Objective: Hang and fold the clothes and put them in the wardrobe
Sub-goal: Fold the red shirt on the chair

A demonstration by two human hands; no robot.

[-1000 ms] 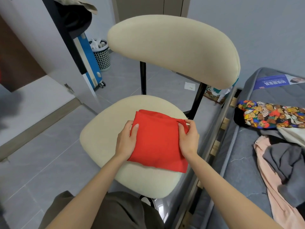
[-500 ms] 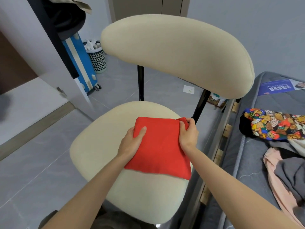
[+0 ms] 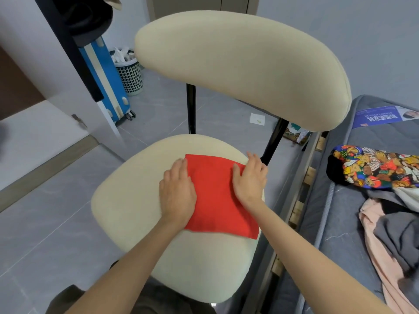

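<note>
Folded red garment [image 3: 217,196] flat on the cream chair seat [image 3: 131,211], toward the seat's 3 o'clock side. Left hand [image 3: 178,193] palm-down over the garment's 9 o'clock edge, fingers straight and close together; right hand [image 3: 249,180] palm-down over its 2 o'clock corner, fingers straight, slightly fanned. Changed within the last second: right-hand pinch on the far corner released, left-hand grip on the near edge given up, both palms now pressing flat. Judged meaning: fold complete, smoothing under way, transfer to the wardrobe next. Unfolded clothes pile [image 3: 390,211] on the bed at 3 o'clock, not yet handled
</note>
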